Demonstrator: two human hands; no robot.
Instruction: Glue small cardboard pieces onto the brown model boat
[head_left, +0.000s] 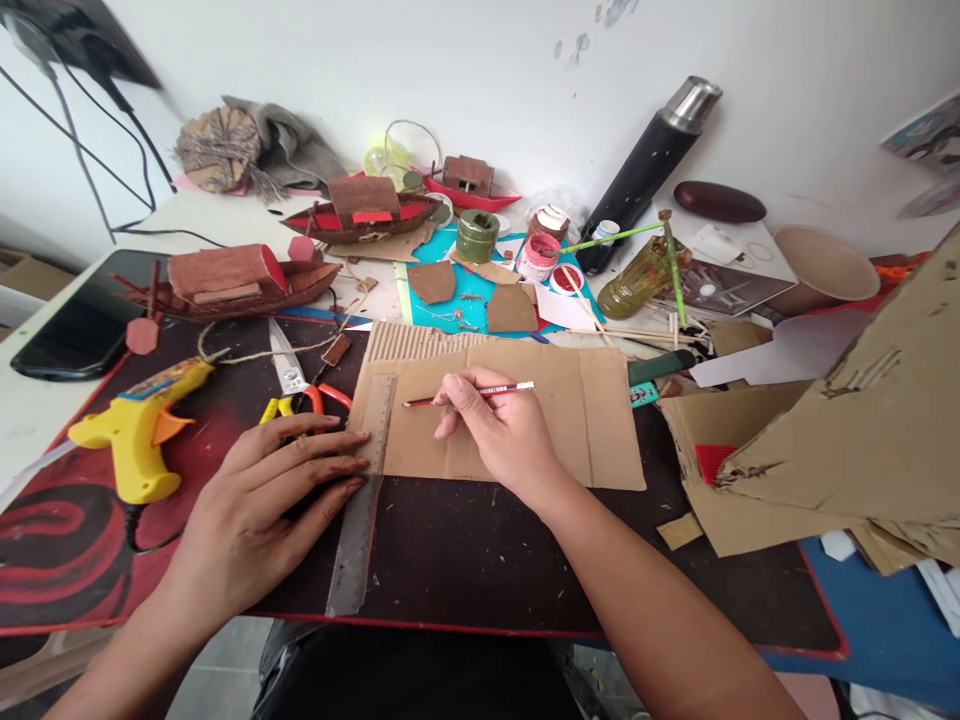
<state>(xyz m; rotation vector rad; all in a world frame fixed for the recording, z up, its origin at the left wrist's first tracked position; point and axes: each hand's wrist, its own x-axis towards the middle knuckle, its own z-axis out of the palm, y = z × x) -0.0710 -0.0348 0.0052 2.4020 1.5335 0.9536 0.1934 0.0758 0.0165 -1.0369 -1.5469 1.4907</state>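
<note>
A sheet of brown cardboard (555,430) lies on the dark mat in front of me. Across its left end rests a clear ruler (367,500), its lower part reaching over the mat. My left hand (262,500) lies with fingers stretched out, the tips touching the ruler's left edge. In my right hand (495,425) a red and black pencil (487,391) is pinched above the cardboard, its point toward the ruler. Orange and yellow scissors (292,385) lie partly hidden just beyond my left fingers.
Left of my left hand is a yellow glue gun (142,430). Model boats (232,280), paint jars (478,238) and a black thermos (645,170) stand toward the wall. A big bent cardboard piece (847,420) rises at the right. A phone (82,310) lies far left.
</note>
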